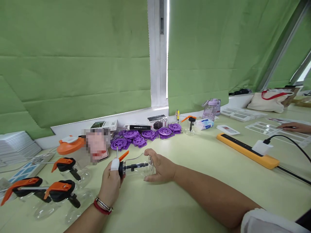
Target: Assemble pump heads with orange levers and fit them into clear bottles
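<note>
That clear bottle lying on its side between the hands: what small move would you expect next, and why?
Probably the left hand pushes or turns the black-and-orange cap piece further into the clear bottle. The right hand already steadies the bottle on the table, and the bottles with orange-and-black tops nearby look capped.

My left hand (110,186): white tape on thumb, red-and-silver bangles at wrist. Right arm: rolled white sleeve (264,221).

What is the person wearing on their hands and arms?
The left hand has a white wrap on its thumb tip, and red and silver bracelets circle that wrist. The right hand is bare, with a white sleeve rolled above the elbow.
</note>
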Motion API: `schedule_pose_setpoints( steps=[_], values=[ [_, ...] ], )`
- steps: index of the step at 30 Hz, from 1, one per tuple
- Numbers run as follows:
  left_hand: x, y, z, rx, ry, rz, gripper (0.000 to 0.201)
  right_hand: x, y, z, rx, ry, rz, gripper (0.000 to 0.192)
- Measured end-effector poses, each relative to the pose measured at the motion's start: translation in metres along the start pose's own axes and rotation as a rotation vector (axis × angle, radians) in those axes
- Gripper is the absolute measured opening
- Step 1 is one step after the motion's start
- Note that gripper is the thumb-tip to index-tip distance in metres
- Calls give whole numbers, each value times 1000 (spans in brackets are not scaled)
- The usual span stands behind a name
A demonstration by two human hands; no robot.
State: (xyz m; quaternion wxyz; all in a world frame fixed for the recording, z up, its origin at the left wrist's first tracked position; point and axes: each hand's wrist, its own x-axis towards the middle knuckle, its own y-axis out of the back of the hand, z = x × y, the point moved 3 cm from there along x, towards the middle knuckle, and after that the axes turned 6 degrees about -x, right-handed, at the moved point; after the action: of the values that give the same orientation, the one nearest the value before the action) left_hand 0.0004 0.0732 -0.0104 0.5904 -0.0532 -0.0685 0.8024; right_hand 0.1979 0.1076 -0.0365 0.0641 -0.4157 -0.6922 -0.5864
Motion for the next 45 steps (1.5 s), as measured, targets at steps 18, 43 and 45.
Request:
schedule_pose_setpoints(
  steps=[18,43,45],
  values=[
    [1,1,-2,34,2,5,39,0,0,1,-17,-1,-12,92],
    [2,1,-4,56,-14,-3,39,0,0,1,-26,-25,-24,92],
    [3,1,-5,53,1,-3,38,0,-1,1,-25,-14,-24,92]
  ],
)
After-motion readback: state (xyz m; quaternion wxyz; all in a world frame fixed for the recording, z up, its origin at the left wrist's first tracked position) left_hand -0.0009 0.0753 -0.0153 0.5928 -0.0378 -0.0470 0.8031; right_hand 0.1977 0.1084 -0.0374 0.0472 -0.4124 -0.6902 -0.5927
